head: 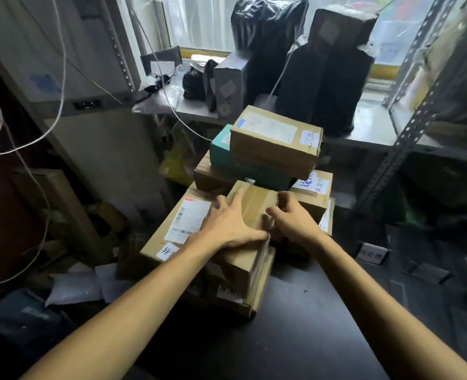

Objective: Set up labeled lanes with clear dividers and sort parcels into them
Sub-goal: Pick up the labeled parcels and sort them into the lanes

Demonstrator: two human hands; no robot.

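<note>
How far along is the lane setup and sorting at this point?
Done: some boxes carry handwritten slips, such as the top box with its slip.
In hand: the left grip lies flat on the taped box and the right grip holds its side.
Left: no dividers or lanes show. The boxes sit in one stack, and black parcels stand on the shelf.

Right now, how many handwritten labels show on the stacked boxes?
4: on the top box, on the right box beyond the right hand, on the left box, on the bottom box. Others may be hidden.
</note>
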